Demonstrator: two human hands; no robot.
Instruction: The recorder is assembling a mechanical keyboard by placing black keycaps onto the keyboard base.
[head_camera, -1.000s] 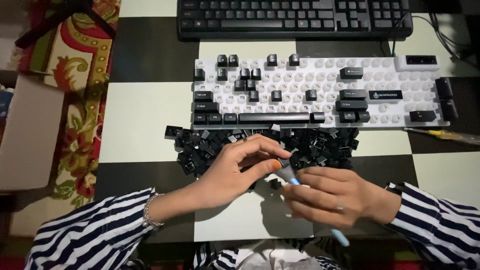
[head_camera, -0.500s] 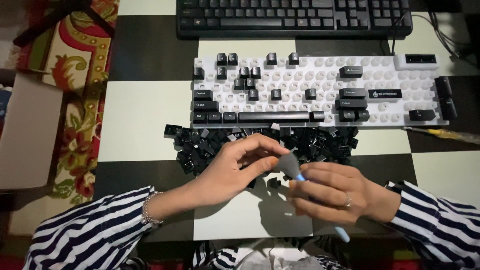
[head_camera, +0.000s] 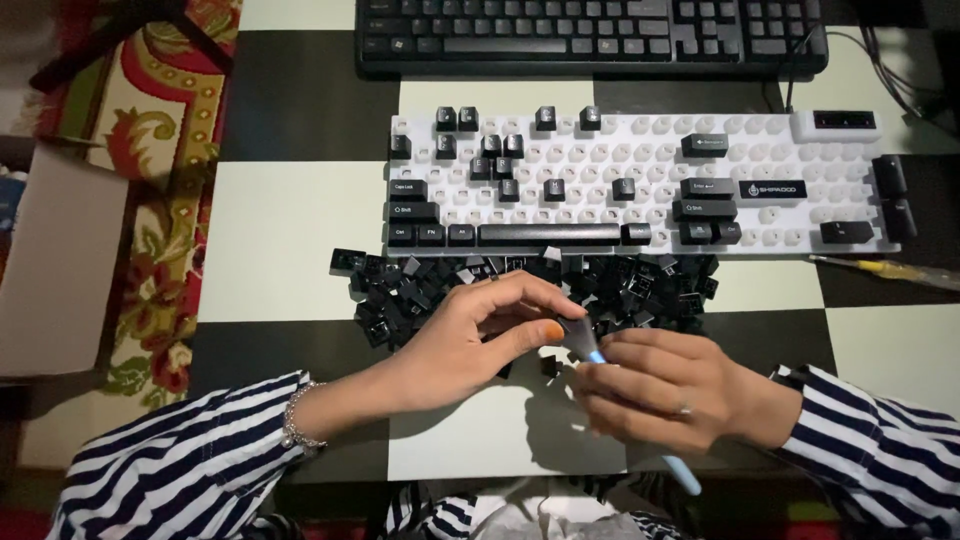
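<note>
My left hand (head_camera: 470, 340) pinches a small black keycap between thumb and fingers, mostly hidden by them. My right hand (head_camera: 670, 390) grips a light blue cleaning brush (head_camera: 582, 343), whose grey bristles touch the spot where my left fingers hold the keycap; its blue handle end (head_camera: 683, 476) sticks out below my palm. Just beyond both hands lies a pile of loose black keycaps (head_camera: 420, 290). Behind it sits a white keyboard base (head_camera: 640, 150) with most keys removed and a few black ones still on.
A complete black keyboard (head_camera: 590, 35) lies at the far edge of the checkered black-and-white table (head_camera: 290, 230). A yellow-handled tool (head_camera: 890, 270) rests to the right. A patterned rug (head_camera: 160, 130) and a cardboard box (head_camera: 55, 260) are at the left.
The brush bristles shifted slightly back and forth against the keycap in my left fingers. Both hands stayed in nearly the same place.
</note>
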